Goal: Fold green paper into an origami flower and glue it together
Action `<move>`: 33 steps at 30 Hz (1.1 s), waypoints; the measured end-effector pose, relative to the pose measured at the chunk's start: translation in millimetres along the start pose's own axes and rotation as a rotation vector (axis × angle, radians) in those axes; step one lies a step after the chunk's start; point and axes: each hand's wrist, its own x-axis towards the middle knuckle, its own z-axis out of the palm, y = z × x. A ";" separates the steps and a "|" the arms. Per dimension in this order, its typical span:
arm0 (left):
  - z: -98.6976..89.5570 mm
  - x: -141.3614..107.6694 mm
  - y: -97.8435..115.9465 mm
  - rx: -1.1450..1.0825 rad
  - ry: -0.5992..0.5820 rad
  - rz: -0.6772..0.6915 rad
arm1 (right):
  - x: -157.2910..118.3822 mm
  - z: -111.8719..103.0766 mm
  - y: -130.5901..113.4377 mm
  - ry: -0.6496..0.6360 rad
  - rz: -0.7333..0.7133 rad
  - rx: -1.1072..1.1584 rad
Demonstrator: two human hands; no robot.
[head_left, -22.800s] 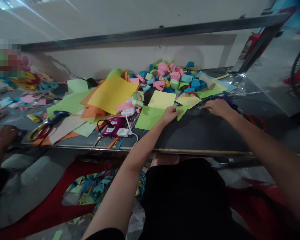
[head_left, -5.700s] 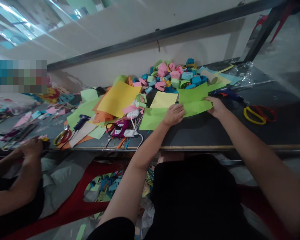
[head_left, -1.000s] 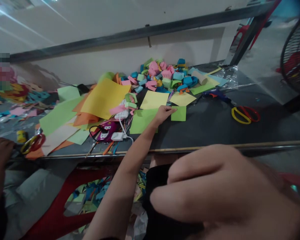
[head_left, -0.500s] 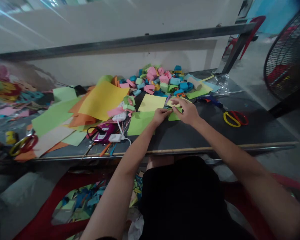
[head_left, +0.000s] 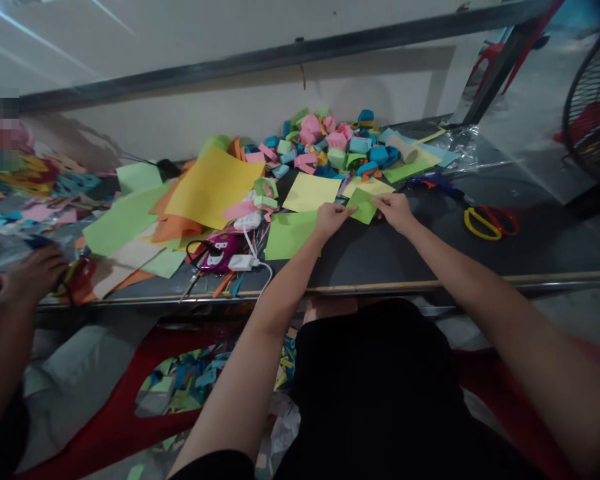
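Note:
A small green piece of paper is stretched between my two hands, just above the dark tabletop. My left hand pinches its left corner, and my right hand grips its right edge. Below my left hand lies a larger green sheet, partly covered by my wrist. A pale yellow sheet lies behind it, and another pale yellow piece sits just beyond the held paper. Scissors with red and yellow handles rest on the table to the right of my right hand.
Small folded paper pieces are heaped at the back. Coloured sheets, a purple power socket and white cords lie left. A co-worker's hand is at the far left. A fan stands right, beyond the table's front edge.
My hands have moved apart, and the small green paper is now held up flat between them. My right fingers have closed on its edge. The co-worker's hand has come further into view.

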 end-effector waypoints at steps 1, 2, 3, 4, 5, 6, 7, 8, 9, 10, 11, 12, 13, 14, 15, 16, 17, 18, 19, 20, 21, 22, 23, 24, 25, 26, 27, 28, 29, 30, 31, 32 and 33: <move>-0.5 -1.0 1.7 -0.025 0.012 0.002 | 1.6 -0.3 0.8 -0.018 0.028 0.068; -1.1 -2.0 2.9 -0.060 0.017 0.007 | 2.8 -0.6 1.8 -0.034 0.055 0.132; -1.7 -3.0 3.6 -0.095 0.021 0.014 | 3.5 -0.8 2.6 -0.042 0.079 0.184; -2.3 -3.8 4.0 -0.127 0.022 0.021 | 3.6 -0.8 3.4 -0.040 0.097 0.221; -2.8 -4.3 4.0 -0.150 0.018 0.027 | 3.1 -1.0 3.9 -0.031 0.106 0.240; -3.2 -4.6 3.7 -0.164 0.008 0.031 | 2.2 -1.2 4.1 -0.019 0.108 0.243; -3.5 -4.7 3.1 -0.172 -0.004 0.035 | 1.1 -1.7 4.0 -0.006 0.105 0.239; -3.6 -4.5 2.3 -0.178 -0.015 0.040 | -0.1 -2.4 3.7 0.003 0.100 0.233; -3.5 -4.1 1.2 -0.185 -0.020 0.047 | -1.3 -3.2 3.2 0.006 0.097 0.229; -3.2 -3.6 -0.1 -0.193 -0.021 0.055 | -2.3 -4.0 2.5 0.001 0.094 0.230; -2.8 -3.0 -1.5 -0.204 -0.013 0.062 | -3.2 -4.7 1.7 -0.014 0.094 0.235; -2.3 -2.4 -3.0 -0.215 -0.001 0.066 | -4.0 -5.1 0.8 -0.036 0.095 0.241; -1.8 -1.8 -4.4 -0.228 0.013 0.066 | -4.8 -5.1 -0.2 -0.063 0.097 0.244; -1.2 -1.2 -5.6 -0.240 0.028 0.063 | -5.7 -4.6 -1.1 -0.091 0.100 0.241; -0.7 -0.6 -6.6 -0.252 0.039 0.059 | -6.8 -3.7 -2.0 -0.113 0.103 0.233; -0.3 0.0 -7.3 -0.262 0.047 0.055 | -7.9 -2.5 -2.8 -0.126 0.109 0.222; 0.1 0.6 -7.9 -0.272 0.058 0.049 | -9.0 -1.2 -3.4 -0.126 0.120 0.210; 0.4 1.2 -8.3 -0.279 0.063 0.041 | -9.9 -0.1 -3.9 -0.115 0.132 0.200; 0.6 1.7 -8.6 -0.287 0.080 0.025 | -10.5 0.8 -4.2 -0.096 0.147 0.196; 0.8 2.2 -9.0 -0.300 0.095 0.003 | -10.9 1.3 -4.3 -0.068 0.157 0.198; 1.0 2.5 -9.5 -0.321 0.097 -0.025 | -10.9 1.5 -4.3 -0.040 0.159 0.206; 1.1 2.6 -10.1 -0.349 0.087 -0.047 | -10.7 1.2 -4.4 -0.016 0.156 0.218; 1.3 2.6 -10.8 -0.376 0.057 -0.061 | -10.3 0.8 -4.4 0.001 0.148 0.232; 1.6 2.4 -11.5 -0.399 0.016 -0.064 | -9.8 0.3 -4.5 0.010 0.140 0.246; 1.8 2.1 -12.2 -0.413 -0.026 -0.059 | -9.3 -0.2 -4.6 0.010 0.136 0.258; 2.1 1.8 -12.7 -0.417 -0.062 -0.051 | -8.9 -0.5 -4.8 0.008 0.133 0.266; 2.4 1.5 -13.2 -0.412 -0.084 -0.046 | -8.7 -0.6 -4.9 0.002 0.135 0.271; 2.8 1.4 -13.4 -0.403 -0.091 -0.045 | -8.6 -0.5 -5.0 -0.004 0.138 0.272; 3.0 1.5 -13.5 -0.395 -0.086 -0.048 | -8.6 -0.2 -5.1 -0.009 0.138 0.272; 3.2 1.6 -13.4 -0.387 -0.076 -0.052 | -8.8 0.2 -5.2 -0.016 0.132 0.271; 3.4 1.9 -13.2 -0.378 -0.066 -0.056 | -9.2 0.7 -5.2 -0.020 0.118 0.269; 3.3 2.2 -12.8 -0.370 -0.061 -0.059 | -9.6 1.2 -5.1 -0.020 0.099 0.266; 3.2 2.5 -12.4 -0.362 -0.064 -0.060 | -10.0 1.8 -4.9 -0.016 0.080 0.258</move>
